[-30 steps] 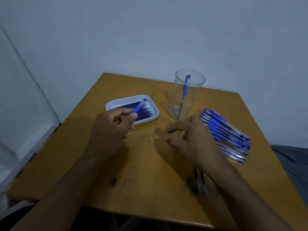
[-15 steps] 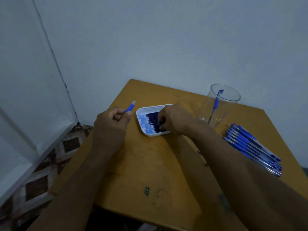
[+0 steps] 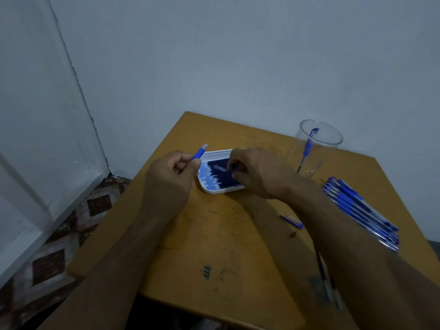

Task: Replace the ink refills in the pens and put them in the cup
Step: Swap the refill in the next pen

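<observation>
Wood in a worn yellow-brown forms the table (image 3: 214, 234), whose near edge is seen low in the view, with a small hash mark (image 3: 207, 272) inked close to it and two thin refills (image 3: 327, 284) laid beside the right forearm. A patterned floor (image 3: 54, 246) and a white door frame (image 3: 35, 163) are seen past the table's left edge. A small blue pen part (image 3: 292, 221) is laid on bare wood at mid-table, and a bundle of blue pens (image 3: 362, 213) is spread close to the right edge. Farther in, the left hand (image 3: 171, 179) is held above the left part of the table, its thumb and fingers pinched on a blue pen barrel (image 3: 199, 153) that points up and away. Just beside it, a white tray (image 3: 214, 189) of dark blue refills (image 3: 219, 173) is set on the wood, and the right hand (image 3: 252, 170) is laid over its right side with curled fingers down among the refills; whether one is gripped cannot be told. Bare wood is left between the tray and the near edge. Toward the far right corner a clear cup (image 3: 314, 148) is stood upright, apart from the tray, with one blue pen (image 3: 308, 148) leaned inside. Plain pale walls (image 3: 238, 55) are met in a corner behind the table.
</observation>
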Action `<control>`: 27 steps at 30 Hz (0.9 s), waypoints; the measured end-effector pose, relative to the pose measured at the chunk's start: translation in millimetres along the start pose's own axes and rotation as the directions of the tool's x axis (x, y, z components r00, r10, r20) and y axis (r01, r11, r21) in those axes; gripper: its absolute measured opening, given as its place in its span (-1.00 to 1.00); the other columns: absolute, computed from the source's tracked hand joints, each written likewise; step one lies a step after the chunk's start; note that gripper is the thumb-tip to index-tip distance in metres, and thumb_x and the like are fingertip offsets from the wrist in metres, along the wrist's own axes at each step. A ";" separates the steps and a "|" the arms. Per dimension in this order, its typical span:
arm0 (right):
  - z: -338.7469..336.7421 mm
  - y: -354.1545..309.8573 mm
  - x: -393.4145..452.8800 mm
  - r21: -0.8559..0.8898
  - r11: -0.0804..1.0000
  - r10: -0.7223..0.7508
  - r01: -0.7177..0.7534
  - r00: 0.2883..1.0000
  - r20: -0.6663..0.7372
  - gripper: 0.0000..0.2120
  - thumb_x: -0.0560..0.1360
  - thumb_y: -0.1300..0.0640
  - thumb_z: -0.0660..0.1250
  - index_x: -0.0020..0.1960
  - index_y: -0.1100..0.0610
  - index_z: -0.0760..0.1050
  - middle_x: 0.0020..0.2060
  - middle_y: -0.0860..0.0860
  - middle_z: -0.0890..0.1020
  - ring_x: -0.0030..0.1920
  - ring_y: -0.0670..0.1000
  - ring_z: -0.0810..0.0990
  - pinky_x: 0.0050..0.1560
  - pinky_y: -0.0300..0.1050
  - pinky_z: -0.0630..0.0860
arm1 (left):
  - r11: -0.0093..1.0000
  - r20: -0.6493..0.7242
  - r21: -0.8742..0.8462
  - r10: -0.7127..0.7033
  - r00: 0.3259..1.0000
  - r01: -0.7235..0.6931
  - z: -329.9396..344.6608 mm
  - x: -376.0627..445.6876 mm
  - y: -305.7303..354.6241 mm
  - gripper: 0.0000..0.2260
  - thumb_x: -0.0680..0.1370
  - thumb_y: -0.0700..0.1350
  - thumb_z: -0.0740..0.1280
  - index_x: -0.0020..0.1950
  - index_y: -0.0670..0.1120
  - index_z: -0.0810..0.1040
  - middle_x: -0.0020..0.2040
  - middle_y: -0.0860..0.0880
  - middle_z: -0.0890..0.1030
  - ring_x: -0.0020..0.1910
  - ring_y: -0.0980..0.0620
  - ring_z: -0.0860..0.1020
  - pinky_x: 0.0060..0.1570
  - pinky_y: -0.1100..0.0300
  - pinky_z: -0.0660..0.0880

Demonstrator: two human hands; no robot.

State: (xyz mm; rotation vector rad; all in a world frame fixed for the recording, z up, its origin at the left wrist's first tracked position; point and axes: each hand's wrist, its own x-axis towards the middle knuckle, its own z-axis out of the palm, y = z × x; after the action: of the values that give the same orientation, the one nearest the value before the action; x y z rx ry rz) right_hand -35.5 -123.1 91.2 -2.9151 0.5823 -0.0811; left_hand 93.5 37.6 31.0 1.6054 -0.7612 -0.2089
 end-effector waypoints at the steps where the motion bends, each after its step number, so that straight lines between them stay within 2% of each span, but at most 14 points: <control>1: -5.1 -0.6 -8.5 0.058 0.998 -0.004 0.006 1.000 -0.023 -0.79 0.60 0.15 0.33 0.22 0.00 0.49 0.08 -0.02 0.61 0.00 -0.08 0.49 -0.27 -0.36 0.40 | 1.000 0.007 -0.010 0.024 1.000 -0.024 4.3 -3.0 3.0 -0.87 0.61 -0.05 0.37 0.11 -0.05 0.65 -0.25 0.00 0.66 -0.33 0.10 0.61 -0.36 0.09 0.61; 4: -18.1 2.6 -33.7 0.242 0.970 0.022 -0.012 0.999 -0.041 -0.80 0.60 0.21 0.29 0.13 -0.03 0.58 -0.01 -0.15 0.60 0.08 -0.09 0.55 -0.07 -0.15 0.58 | 0.995 0.057 -0.043 0.089 0.994 -0.087 20.1 -13.9 11.6 -0.88 0.62 -0.09 0.37 0.12 -0.06 0.64 -0.22 0.03 0.66 -0.31 0.13 0.60 -0.40 0.25 0.53; 5: -20.3 6.0 -42.3 0.305 0.952 0.040 -0.020 0.997 -0.062 -0.78 0.60 0.22 0.29 0.09 -0.03 0.63 -0.05 -0.19 0.63 0.07 -0.14 0.56 -0.04 -0.17 0.57 | 0.993 0.078 -0.058 0.103 0.992 -0.098 26.5 -17.7 14.1 -0.89 0.62 -0.10 0.37 0.11 -0.06 0.64 -0.23 0.02 0.66 -0.32 0.13 0.60 -0.39 0.24 0.53; 7: -21.7 14.1 -60.5 0.460 0.887 0.096 -0.037 0.990 -0.107 -0.75 0.60 0.26 0.29 0.08 0.00 0.69 -0.15 -0.22 0.66 -0.04 -0.25 0.59 -0.08 -0.35 0.50 | 0.990 0.114 -0.096 0.114 0.987 -0.103 40.3 -24.9 18.6 -0.92 0.60 -0.13 0.39 0.07 0.00 0.63 -0.25 0.04 0.66 -0.37 0.14 0.58 -0.37 0.24 0.54; 10: -15.0 25.2 -86.5 0.525 0.850 0.167 -0.032 0.963 -0.211 -0.80 0.53 0.30 0.41 0.03 0.03 0.68 -0.24 -0.19 0.65 -0.19 -0.24 0.59 -0.17 -0.39 0.46 | 0.987 0.174 -0.126 0.123 0.977 -0.102 60.5 -35.8 24.5 -0.87 0.58 -0.15 0.41 0.00 0.11 0.61 -0.31 0.11 0.64 -0.38 0.17 0.57 -0.34 0.29 0.52; 12: -7.3 31.1 -100.7 0.573 0.818 0.244 -0.048 0.931 -0.271 -0.84 0.50 0.26 0.47 -0.02 0.02 0.67 -0.25 -0.13 0.66 -0.22 -0.20 0.60 -0.20 -0.35 0.49 | 0.986 0.227 -0.138 0.119 0.967 -0.089 72.0 -43.6 26.7 -0.84 0.57 -0.16 0.42 -0.02 0.13 0.62 -0.28 0.08 0.65 -0.38 0.17 0.56 -0.33 0.28 0.54; 17: 13.4 47.7 -131.1 0.710 0.701 0.436 -0.065 0.827 -0.355 -0.88 0.52 0.09 0.45 0.03 -0.09 0.69 -0.10 -0.09 0.66 -0.08 -0.13 0.59 -0.09 -0.28 0.53 | 0.984 0.337 -0.137 0.153 0.929 -0.112 93.7 -59.1 30.2 -0.87 0.57 -0.15 0.41 0.07 0.03 0.67 -0.23 -0.02 0.67 -0.35 0.08 0.57 -0.32 0.21 0.54; 19: 17.4 52.6 -141.4 0.786 0.617 0.510 -0.048 0.784 -0.353 -0.87 0.54 0.10 0.43 0.07 -0.01 0.70 -0.14 -0.02 0.65 -0.17 -0.11 0.61 -0.22 -0.21 0.55 | 0.986 0.375 -0.116 0.153 0.914 -0.117 98.8 -63.1 30.9 -0.87 0.57 -0.12 0.41 0.10 0.03 0.68 -0.24 -0.06 0.66 -0.35 -0.01 0.58 -0.33 0.22 0.53; 21: 18.7 56.0 -150.3 0.842 0.539 0.577 -0.025 0.739 -0.348 -0.89 0.58 0.16 0.39 0.05 0.13 0.67 -0.24 0.03 0.68 -0.27 -0.07 0.65 -0.36 -0.20 0.54 | 0.989 0.414 -0.112 0.131 0.901 -0.092 102.9 -68.2 33.2 -0.86 0.56 -0.07 0.40 0.07 0.14 0.65 -0.23 -0.06 0.67 -0.34 -0.04 0.59 -0.34 0.26 0.51; 24: 17.4 58.0 -159.2 0.922 0.385 0.657 0.038 0.690 -0.303 -0.87 0.64 0.17 0.31 0.01 0.24 0.56 -0.25 0.11 0.71 -0.23 0.08 0.72 -0.36 -0.06 0.60 | 0.993 0.452 -0.087 0.109 0.885 -0.078 106.8 -74.6 36.1 -0.85 0.56 -0.07 0.40 0.04 0.19 0.62 -0.21 -0.01 0.67 -0.33 -0.05 0.58 -0.34 0.29 0.51; 27: 15.6 56.5 -163.9 0.962 0.263 0.672 0.080 0.700 -0.242 -0.85 0.66 0.15 0.27 0.03 0.24 0.49 -0.20 0.16 0.72 -0.19 0.15 0.74 -0.34 -0.02 0.63 | 0.993 0.460 -0.031 0.114 0.881 -0.112 108.8 -77.0 36.0 -0.80 0.57 -0.10 0.41 0.01 0.25 0.60 -0.21 0.00 0.66 -0.35 -0.01 0.59 -0.34 0.28 0.51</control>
State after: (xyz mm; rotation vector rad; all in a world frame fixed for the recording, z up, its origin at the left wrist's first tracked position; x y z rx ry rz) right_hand -206.6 -108.9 62.6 -1.4370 0.8323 -1.0256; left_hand -37.0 -6.5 20.8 1.5164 -1.2167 -0.5209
